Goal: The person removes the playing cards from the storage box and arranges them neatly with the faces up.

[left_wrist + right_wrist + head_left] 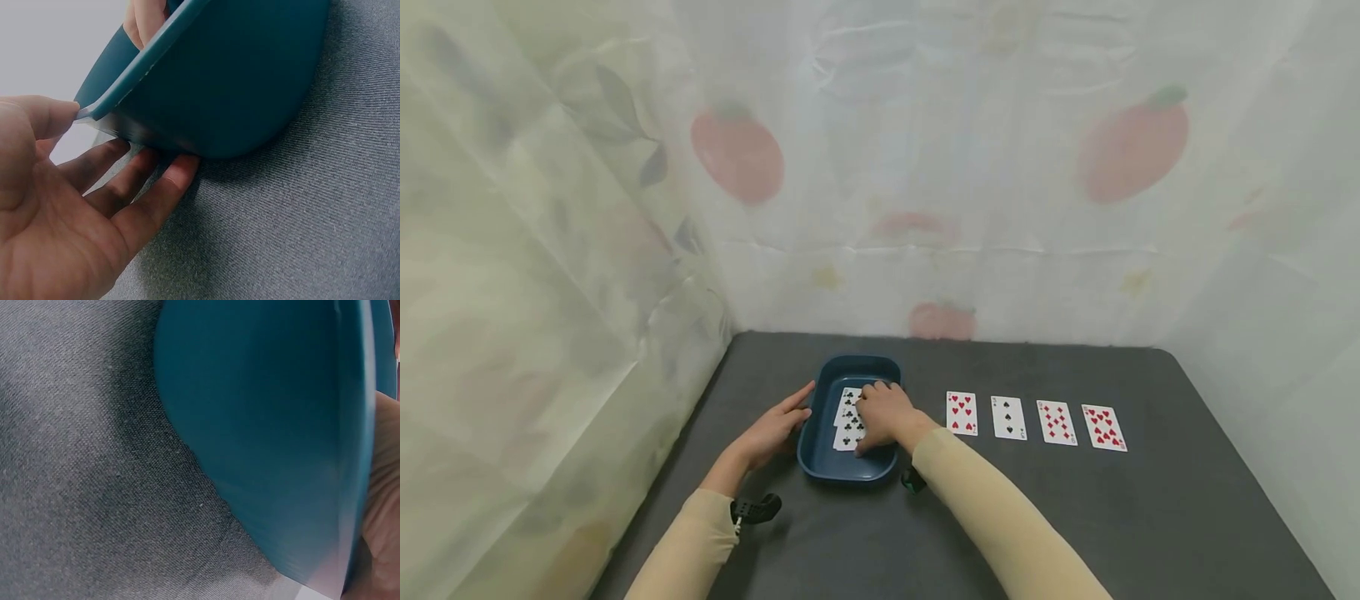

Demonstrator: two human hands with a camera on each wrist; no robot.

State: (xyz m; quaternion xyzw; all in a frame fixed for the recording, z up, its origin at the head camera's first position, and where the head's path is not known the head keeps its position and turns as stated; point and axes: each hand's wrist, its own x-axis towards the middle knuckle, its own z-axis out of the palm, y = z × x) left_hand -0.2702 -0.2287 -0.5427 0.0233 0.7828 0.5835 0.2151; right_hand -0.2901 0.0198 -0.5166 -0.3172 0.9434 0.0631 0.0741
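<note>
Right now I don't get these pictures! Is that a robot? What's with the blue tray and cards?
No robot: it's just a person, working bare-handed. The wide picture comes from a camera on the head; the others come from one on each wrist. A blue tray with club cards inside sits on a dark table. Four face-up playing cards lie in a row to its right. The left hand grips the tray's edge. The right hand is inside, over the club cards; I can't tell whether it pinches any.
</note>
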